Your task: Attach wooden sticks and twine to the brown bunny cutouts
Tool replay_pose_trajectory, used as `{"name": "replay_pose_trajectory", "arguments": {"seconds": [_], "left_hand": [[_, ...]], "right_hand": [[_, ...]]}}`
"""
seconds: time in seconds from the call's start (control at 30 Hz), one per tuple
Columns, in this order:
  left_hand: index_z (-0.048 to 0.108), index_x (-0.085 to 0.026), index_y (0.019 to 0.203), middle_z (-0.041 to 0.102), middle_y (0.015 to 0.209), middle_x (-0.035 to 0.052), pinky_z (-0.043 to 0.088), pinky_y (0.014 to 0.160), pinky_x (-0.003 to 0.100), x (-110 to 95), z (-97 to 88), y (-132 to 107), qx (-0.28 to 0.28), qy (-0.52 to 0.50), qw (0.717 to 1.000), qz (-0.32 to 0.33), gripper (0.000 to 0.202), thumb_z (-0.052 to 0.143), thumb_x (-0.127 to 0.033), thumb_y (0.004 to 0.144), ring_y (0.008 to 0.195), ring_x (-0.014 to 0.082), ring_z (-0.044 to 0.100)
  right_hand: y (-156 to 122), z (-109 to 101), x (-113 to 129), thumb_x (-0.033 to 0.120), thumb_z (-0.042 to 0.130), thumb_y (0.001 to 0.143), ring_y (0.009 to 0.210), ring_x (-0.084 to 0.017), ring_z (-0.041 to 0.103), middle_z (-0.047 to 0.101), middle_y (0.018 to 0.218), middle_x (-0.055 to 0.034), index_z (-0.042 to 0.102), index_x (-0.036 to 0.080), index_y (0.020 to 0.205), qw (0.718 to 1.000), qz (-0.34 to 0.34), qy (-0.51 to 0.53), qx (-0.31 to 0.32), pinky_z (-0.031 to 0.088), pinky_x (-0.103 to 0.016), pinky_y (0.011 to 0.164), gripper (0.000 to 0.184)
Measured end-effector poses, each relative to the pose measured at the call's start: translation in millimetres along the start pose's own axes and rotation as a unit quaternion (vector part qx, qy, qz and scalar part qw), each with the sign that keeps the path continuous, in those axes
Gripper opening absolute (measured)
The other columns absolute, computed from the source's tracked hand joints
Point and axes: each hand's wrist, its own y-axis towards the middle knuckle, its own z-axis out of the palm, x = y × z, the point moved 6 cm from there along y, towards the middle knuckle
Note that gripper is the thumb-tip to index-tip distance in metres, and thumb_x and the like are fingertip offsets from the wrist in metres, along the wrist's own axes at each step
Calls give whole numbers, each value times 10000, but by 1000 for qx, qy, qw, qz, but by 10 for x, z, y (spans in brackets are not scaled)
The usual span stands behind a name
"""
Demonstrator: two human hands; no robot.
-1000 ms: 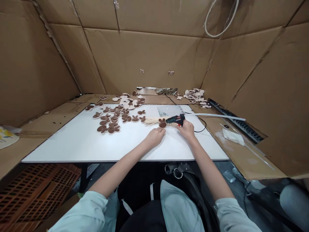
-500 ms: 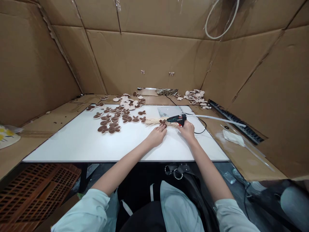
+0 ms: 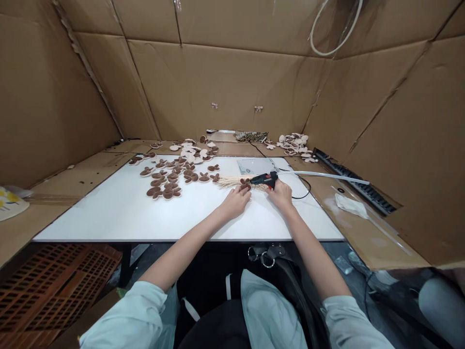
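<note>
My right hand (image 3: 281,194) is wrapped round the handle of a black glue gun (image 3: 264,179). A long whitish glue stick (image 3: 323,176) runs out of its back to the right. The nozzle points left and sits at a brown bunny-head-shaped patch (image 3: 246,183) with a pale rim. Closed fingers of my left hand (image 3: 238,199) hold that patch by its near edge. Beneath and behind the patch lies a bundle of thin straw-coloured stalks (image 3: 228,181). Whether the nozzle touches the patch, I cannot tell.
Many similar brown patches (image 3: 170,184) spread over the left of the white board (image 3: 119,218). Pale-backed ones (image 3: 292,142) are heaped at the back right. A black cord (image 3: 307,191) loops beside the gun. Cardboard walls (image 3: 232,77) enclose the table. A clear plastic bag (image 3: 249,166) lies behind the gun.
Both hands, the glue gun and the patch stay in nearly the same place. Only a very slight shift of the whole view shows.
</note>
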Motion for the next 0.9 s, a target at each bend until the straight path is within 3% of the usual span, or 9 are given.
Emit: {"name": "replay_pose_trajectory", "arguments": {"seconds": [0.9], "left_hand": [[514, -145, 948, 490, 1229, 117, 404, 754, 401, 11, 25, 0, 2, 5, 1000, 3, 237, 300, -165, 850, 978, 255, 450]], "right_hand": [[-16, 0, 22, 242, 458, 759, 894, -248, 596, 631, 1008, -134, 519, 129, 1049, 999, -19, -26, -3, 407, -289, 713, 317]]}}
